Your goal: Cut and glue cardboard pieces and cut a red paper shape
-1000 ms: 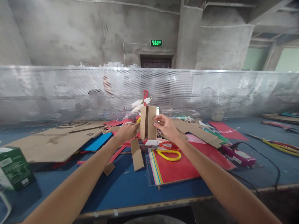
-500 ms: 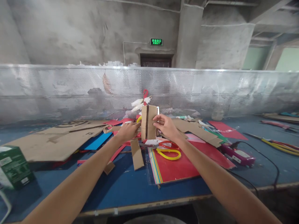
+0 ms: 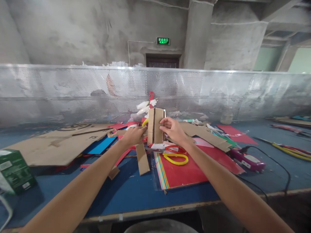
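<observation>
A small upright cardboard box-like piece (image 3: 159,127) with a dark vertical stripe stands between my hands. My right hand (image 3: 173,130) grips its right edge, thumb on the front face and fingers curled behind. At the lower left edge, my left hand (image 3: 133,135) has its fingers closed against the cardboard; the fingertips are partly hidden. Just below lie scissors (image 3: 176,159) with one red and one yellow handle, resting on a pack of red paper (image 3: 191,177). A narrow cardboard strip (image 3: 142,161) lies in front of the piece.
A large cardboard sheet (image 3: 48,147) and a green box (image 3: 18,173) occupy the left side. On the right are a purple corded device (image 3: 250,161), long yellow-and-red-handled pliers (image 3: 284,149) and cardboard offcuts (image 3: 206,136). A perforated metal partition (image 3: 194,97) runs along the back.
The view tilts down very slightly. Both hands keep their places on the cardboard piece, which turns a little at most.
</observation>
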Demonstrator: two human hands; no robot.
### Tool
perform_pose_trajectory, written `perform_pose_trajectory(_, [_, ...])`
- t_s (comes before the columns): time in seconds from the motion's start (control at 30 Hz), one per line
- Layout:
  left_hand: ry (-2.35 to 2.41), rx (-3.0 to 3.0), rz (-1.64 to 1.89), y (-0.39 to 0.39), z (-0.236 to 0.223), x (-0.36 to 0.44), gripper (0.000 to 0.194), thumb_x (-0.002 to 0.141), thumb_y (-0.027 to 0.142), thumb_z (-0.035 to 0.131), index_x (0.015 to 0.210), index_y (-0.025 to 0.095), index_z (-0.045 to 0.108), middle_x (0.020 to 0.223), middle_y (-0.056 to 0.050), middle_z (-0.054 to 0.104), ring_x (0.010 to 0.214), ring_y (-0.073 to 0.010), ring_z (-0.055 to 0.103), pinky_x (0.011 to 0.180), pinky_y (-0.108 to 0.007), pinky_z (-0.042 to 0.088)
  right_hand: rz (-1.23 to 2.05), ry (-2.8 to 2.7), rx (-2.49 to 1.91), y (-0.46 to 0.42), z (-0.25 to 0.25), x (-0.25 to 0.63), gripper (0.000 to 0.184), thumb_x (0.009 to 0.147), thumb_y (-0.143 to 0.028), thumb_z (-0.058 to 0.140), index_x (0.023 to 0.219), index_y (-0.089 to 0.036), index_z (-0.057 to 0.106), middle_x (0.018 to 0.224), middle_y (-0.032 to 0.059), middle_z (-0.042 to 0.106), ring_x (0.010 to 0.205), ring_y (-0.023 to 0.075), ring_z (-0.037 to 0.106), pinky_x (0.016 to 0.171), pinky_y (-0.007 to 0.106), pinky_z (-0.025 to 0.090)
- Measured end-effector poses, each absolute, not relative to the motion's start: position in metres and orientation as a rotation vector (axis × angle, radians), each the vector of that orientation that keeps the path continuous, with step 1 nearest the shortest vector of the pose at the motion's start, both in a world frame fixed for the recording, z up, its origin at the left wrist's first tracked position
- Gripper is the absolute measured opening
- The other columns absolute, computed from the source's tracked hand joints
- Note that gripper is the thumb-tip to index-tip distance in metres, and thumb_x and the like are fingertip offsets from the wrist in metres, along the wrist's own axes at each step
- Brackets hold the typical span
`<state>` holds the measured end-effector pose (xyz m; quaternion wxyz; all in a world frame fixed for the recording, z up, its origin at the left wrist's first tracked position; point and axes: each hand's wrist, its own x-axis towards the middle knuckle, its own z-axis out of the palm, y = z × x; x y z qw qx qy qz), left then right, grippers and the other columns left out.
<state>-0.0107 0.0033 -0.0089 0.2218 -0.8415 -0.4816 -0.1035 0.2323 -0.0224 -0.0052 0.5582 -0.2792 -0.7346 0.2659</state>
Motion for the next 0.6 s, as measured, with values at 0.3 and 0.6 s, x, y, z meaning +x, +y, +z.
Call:
perform_pose_trajectory(0.3, [-1.326, -2.308, -0.223, 0.0046, -0.0075, -0.0111, 0.043, 0.088, 0.023, 0.052, 0.130, 0.021, 0.060, 0.113, -0.015, 0.074, 0.099, -0.0357, 0.072, 0.076, -0.041, 0.050, 0.517, -1.752, -0.763, -0.0201, -0.0042, 0.2388, 0.024, 0.082, -0.037, 0.074, 0.093, -0.022, 0.059, 0.090, 0.0026, 0.067, 0.077, 0.0186, 0.067, 0.069, 0.033, 0.055])
perform_pose_trajectory(0.6, [-1.297, -2.315, -0.189, -0.0002, -0.0048, -0.0069, 0.039, 0.088, 0.022, 0.050, 0.125, 0.020, 0.062, 0.107, -0.013, 0.075, 0.095, -0.0340, 0.073, 0.074, -0.040, 0.050, 0.703, -1.629, -0.752, -0.0155, -0.0069, 0.2399, 0.030, 0.075, -0.041, 0.078, 0.086, -0.022, 0.057, 0.078, -0.0006, 0.065, 0.057, 0.0145, 0.064, 0.053, 0.028, 0.055])
